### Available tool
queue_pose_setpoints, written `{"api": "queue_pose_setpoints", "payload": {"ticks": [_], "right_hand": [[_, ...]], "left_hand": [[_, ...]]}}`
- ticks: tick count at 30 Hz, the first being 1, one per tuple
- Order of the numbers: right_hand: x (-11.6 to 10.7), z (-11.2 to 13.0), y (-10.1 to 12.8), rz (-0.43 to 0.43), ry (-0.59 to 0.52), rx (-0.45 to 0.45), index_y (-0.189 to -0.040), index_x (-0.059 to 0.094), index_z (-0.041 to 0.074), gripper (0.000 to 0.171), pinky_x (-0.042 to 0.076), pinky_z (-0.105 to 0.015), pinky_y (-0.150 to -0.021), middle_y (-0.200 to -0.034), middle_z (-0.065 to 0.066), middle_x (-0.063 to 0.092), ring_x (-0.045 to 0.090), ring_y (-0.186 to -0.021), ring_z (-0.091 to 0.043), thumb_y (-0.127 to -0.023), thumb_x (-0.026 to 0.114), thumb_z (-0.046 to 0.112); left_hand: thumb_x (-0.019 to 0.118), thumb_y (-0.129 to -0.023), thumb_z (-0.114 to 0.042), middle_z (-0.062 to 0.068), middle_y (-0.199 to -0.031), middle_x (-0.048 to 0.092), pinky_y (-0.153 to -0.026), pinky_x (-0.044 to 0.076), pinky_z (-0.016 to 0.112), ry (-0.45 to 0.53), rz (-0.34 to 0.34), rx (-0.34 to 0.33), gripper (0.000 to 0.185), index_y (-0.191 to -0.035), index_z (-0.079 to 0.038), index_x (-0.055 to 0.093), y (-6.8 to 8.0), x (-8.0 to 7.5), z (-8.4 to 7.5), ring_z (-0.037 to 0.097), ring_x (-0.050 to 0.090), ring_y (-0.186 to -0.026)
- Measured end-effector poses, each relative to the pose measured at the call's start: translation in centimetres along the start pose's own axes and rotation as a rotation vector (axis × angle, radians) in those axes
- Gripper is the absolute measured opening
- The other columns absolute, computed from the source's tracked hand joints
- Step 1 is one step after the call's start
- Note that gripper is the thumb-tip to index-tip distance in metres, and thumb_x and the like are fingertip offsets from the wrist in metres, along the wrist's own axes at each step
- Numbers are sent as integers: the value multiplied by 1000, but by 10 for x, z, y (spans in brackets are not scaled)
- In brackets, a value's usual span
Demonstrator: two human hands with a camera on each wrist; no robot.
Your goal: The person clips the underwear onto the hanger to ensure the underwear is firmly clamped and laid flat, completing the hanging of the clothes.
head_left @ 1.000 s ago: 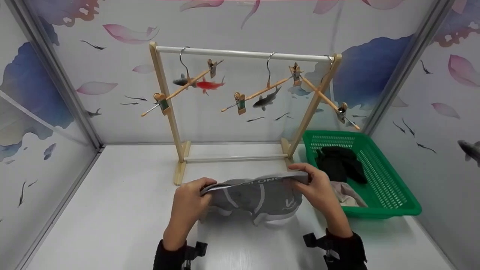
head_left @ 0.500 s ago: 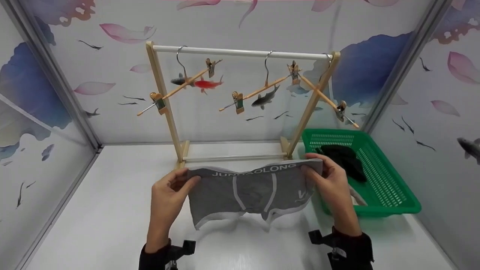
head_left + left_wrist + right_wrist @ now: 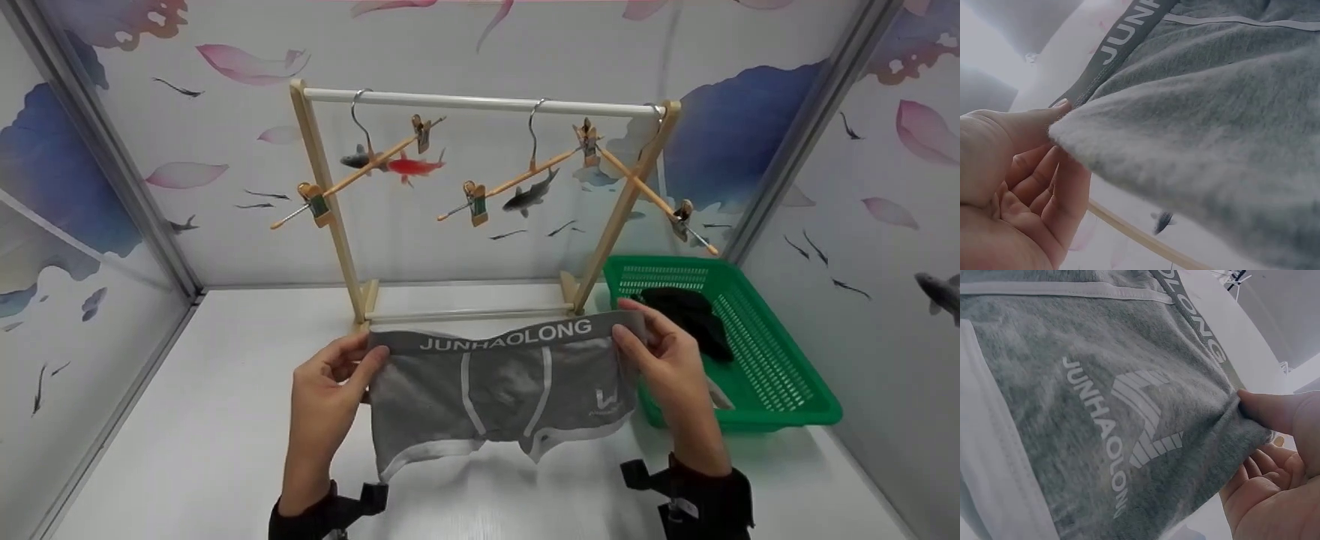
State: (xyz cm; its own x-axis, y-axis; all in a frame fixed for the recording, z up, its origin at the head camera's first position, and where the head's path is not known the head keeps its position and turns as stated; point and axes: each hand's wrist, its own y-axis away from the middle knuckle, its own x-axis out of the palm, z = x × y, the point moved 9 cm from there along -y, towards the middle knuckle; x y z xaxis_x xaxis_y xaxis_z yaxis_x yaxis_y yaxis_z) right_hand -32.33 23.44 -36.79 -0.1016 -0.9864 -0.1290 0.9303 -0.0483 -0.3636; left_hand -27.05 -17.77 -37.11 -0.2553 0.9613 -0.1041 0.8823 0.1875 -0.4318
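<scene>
Grey boxer briefs (image 3: 506, 390) with white trim and a lettered waistband hang spread out between both hands, front side facing the head camera. My left hand (image 3: 330, 397) pinches the left end of the waistband between thumb and fingers. At the opposite end, my right hand (image 3: 671, 367) grips the waistband the same way. The left wrist view shows the thumb pressing on the corner of the briefs (image 3: 1185, 118). In the right wrist view a printed logo shows on the briefs (image 3: 1100, 410), the cloth creasing toward the thumb.
Behind the briefs stands a wooden rack (image 3: 622, 202) with a white top rail (image 3: 472, 101). Clip hangers (image 3: 375, 161) hang from it, with no garment in their clips. A green basket (image 3: 787, 352) to the right holds black clothing (image 3: 690, 319) and a light-coloured cloth. Printed panels enclose the white table (image 3: 202, 420).
The briefs have gone from folded over and bunched to stretched flat and facing the camera. Both hands have moved apart, the left one leftward and the right one rightward and up.
</scene>
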Motion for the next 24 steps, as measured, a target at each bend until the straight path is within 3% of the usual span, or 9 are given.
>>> {"api": "queue_pose_setpoints", "payload": {"ticks": [3,5,8,10,12,15,18,24], "right_hand": [[3,-4,-2,26,14,9,-141,57,3,46,56,-26,-70,-106,-14,71,68,-83,-16,-97,69,7],[6,-9,-4,52,51,9,-143,55,2,48,51,-22,-61,-88,-11,68,62,-70,-12,-97,69,6],[13,-18,-6,95,168,5,-145,53,4,51,40,-21,-51,-65,-2,51,45,-53,-8,-97,70,8],[18,-27,-7,119,248,8,-144,54,6,50,34,-22,-49,-59,2,38,35,-49,-8,-97,70,10],[24,-36,-8,141,309,11,-142,56,6,47,37,-24,-51,-64,1,46,40,-52,-10,-97,71,11],[32,-52,-11,161,351,6,-137,60,3,43,46,-24,-61,-86,-5,65,55,-66,-12,-96,71,7],[40,-67,-13,182,375,5,-133,61,1,38,50,-25,-66,-101,-10,69,61,-78,-16,-96,70,6],[52,-90,-13,244,389,29,-134,61,1,36,54,-29,-55,-91,-10,66,64,-67,-21,-98,67,4]], "left_hand": [[78,-92,-15,11,-96,72,-56,59,34,4,28,-90,29,-118,-3,73,-1,2,11,21,71,-78],[78,-92,-16,12,-97,72,-57,59,34,-3,45,-146,31,-118,-1,72,-2,4,20,21,71,-79],[78,-92,-14,13,-97,72,-56,59,33,-37,59,-212,30,-117,1,72,-3,7,38,21,71,-78],[77,-92,-13,13,-94,73,-55,58,31,-85,58,-226,27,-115,1,73,-5,8,50,21,71,-76],[77,-92,-12,13,-92,73,-54,57,28,-160,50,-215,24,-112,1,74,-7,9,59,19,70,-72],[76,-93,-13,12,-92,74,-55,53,25,-285,42,-169,24,-111,2,74,-10,12,70,17,69,-70],[75,-93,-13,10,-93,75,-59,52,29,-409,50,-110,22,-111,0,74,-11,17,76,18,68,-71],[74,-93,-9,8,-88,76,-63,53,41,-532,63,3,17,-108,-2,75,-10,28,82,22,70,-72]]}}
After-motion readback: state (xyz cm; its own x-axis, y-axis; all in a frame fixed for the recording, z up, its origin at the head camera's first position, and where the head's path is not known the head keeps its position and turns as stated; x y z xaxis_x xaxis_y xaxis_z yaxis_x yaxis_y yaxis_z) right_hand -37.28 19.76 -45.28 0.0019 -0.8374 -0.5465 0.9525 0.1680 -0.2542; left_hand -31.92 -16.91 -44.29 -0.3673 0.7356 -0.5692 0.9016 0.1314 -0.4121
